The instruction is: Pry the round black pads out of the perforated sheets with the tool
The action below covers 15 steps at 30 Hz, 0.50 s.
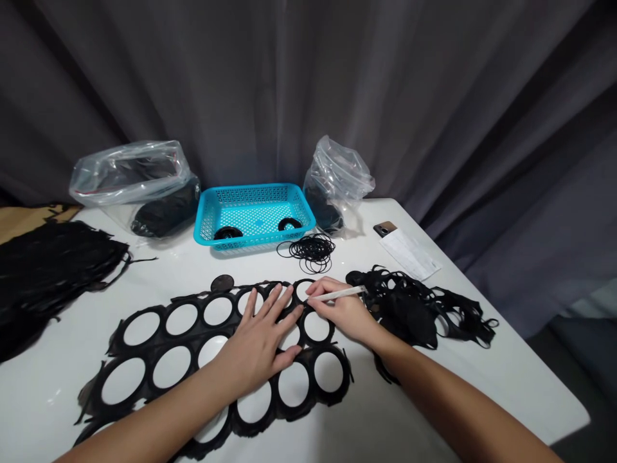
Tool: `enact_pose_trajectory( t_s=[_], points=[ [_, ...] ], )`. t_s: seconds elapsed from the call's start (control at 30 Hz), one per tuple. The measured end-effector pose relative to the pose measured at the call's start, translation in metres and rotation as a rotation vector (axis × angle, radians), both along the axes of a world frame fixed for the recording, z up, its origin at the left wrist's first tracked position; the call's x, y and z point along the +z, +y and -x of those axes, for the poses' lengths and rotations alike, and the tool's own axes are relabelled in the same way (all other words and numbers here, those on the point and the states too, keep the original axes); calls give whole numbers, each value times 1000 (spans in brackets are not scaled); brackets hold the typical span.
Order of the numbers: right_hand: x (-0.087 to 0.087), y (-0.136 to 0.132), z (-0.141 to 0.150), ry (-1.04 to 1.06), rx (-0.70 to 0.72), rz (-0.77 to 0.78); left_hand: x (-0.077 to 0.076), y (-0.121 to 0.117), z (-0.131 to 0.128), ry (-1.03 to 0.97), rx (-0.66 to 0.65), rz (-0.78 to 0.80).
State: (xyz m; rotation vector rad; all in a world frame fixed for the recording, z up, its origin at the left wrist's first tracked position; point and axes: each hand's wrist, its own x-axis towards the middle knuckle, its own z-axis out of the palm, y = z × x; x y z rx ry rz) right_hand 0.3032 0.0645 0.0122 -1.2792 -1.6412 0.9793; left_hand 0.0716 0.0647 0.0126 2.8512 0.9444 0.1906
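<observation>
Left hand (263,337) lies flat, fingers spread, on a black rubber-like sheet of joined rings (197,335); it grips nothing. Right hand (344,312), just beyond the left fingertips and to their right, is closed around a white pen-shaped tool (337,294), tip at the sheet's far right ring. Sheet is on the worktop (511,386), under the left hand and running out to its left. Tip contact with the rubber: cannot tell, fingers crowd it.

Around: tangled black scrap (424,312) right of the right hand; loose thin black loops (313,249) just beyond it; blue plastic basket (255,240) farther off, ahead of the left hand; stack of black sheets (53,276) well out to the left.

Risks, as judged: tool could slip off the ring edge and jab the left fingers, since they sit so near the tip. Pushing too hard could tear or nick the ring. Sheet could creep or buckle if the left palm presses lightly, as its outer edges look unheld.
</observation>
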Motion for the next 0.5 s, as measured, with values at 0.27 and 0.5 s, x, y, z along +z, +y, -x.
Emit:
enact_pose_trajectory(
  t_s=[0.27, 0.5],
  points=[
    [10, -3, 3, -98, 10, -7, -2, 1, 0, -53, 2, 4],
    [13, 4, 7, -685, 81, -271, 1, 0, 0, -25, 15, 18]
  ],
)
